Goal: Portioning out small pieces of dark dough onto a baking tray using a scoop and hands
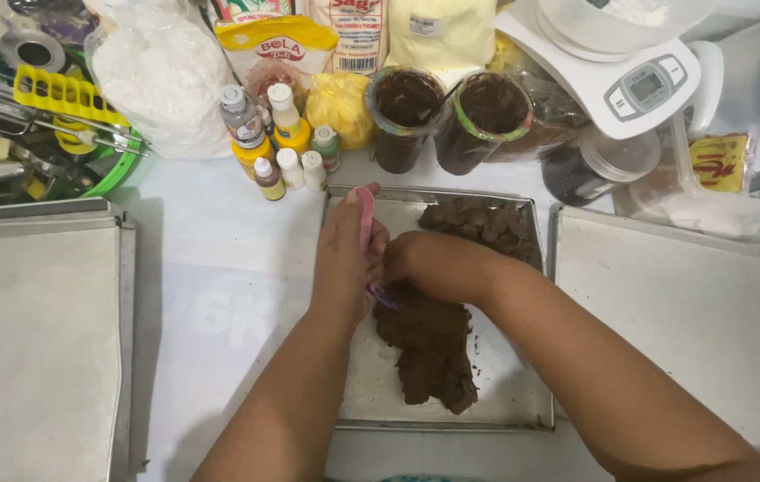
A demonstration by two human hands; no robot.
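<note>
Hands meet over a shallow rectangular metal tray (523, 406) on the white counter (219, 295). Brown dough mass (429, 344) lies just beneath them. Left hand (344, 259) grips a pink flat mould (365, 219); right hand (429, 263), fingers curled, presses dough against it.

Back edge of table: yellow-and-white pouch (279, 43) with red oval label; beside it a white bag (357, 34) with red print and barcode; then a pale yellow bag (442, 29), small white label. Scale screen (647, 87): grey rectangle. Far right: yellow sachet (719, 162), red print.
</note>
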